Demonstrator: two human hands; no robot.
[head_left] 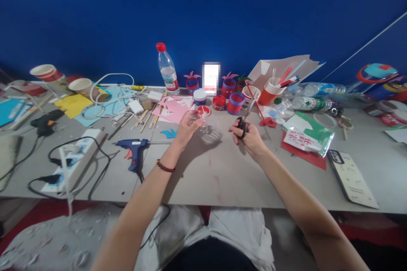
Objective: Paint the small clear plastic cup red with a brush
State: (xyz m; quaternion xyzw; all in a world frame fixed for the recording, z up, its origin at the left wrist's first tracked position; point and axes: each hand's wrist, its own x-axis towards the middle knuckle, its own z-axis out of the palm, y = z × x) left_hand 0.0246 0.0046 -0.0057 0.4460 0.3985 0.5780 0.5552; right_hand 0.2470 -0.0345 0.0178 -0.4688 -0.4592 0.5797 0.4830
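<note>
My left hand [187,127] is closed around a clear plastic piece [204,125], which looks like part of a cut bottle; its outline is faint. In my right hand [251,139] is a pair of scissors [242,128] with black handles, the blades pointing up and away from me. The two hands are apart, and the blades do not touch the plastic. Just beyond them stand a red paint jar [218,102], a jar with a white lid [200,96] and a blue-and-red painted cup [235,103].
A blue glue gun [135,152] and a power strip [76,159] with cables lie to the left. Behind stands a tall bottle [168,72]. On the right are paper cups [270,91], plastic bottles [308,103] and a phone [352,180]. Pink paper [171,109] lies near my left hand.
</note>
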